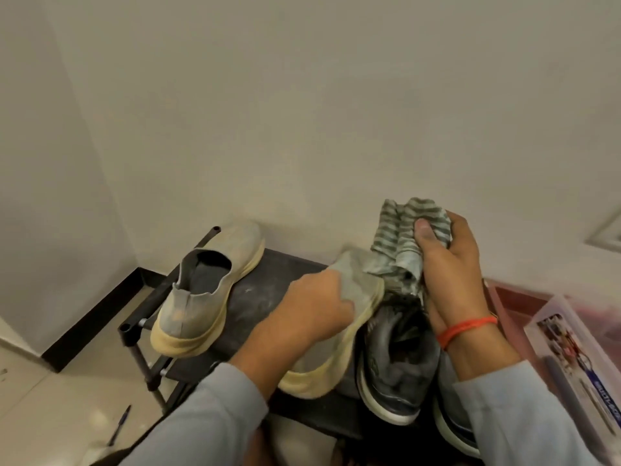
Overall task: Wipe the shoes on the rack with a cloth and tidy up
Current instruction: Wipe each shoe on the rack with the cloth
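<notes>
Black rack (255,297): left hand (316,307) grips beige shoe (356,297); right hand (450,260) holds cloth (400,240).

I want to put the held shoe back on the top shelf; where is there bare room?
The bare patch of the rack top lies between the standing beige shoe and the beige shoe that the left hand holds. The right end is crowded: the dark sneakers sit there under the right hand, which grips the striped cloth.
</notes>
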